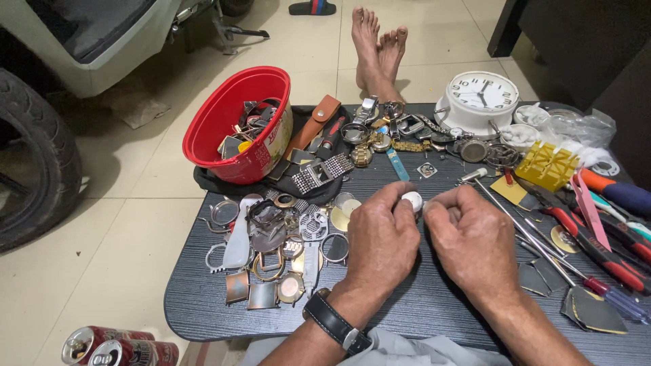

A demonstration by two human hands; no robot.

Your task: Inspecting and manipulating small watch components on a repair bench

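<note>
The left hand [381, 238] is curled, its fingers [390, 196] pinching a small round white piece [411, 200], likely a watch part; most of it is hidden behind the fingertips, so its shape cannot be told fully. The right hand [469, 237] is clenched just beside it, knuckles toward the camera; whether its fingers grip anything cannot be told. Both hover over the dark bench [420, 305]. Beyond the fingers lie watch cases and bands [380, 139] and a white clock [478, 98]. Left of the left fingers sits a heap of metal parts [271, 244], farther off a red bucket [237, 125]. Right of the right fingers, screwdrivers [597, 247] run off the frame edge.
</note>
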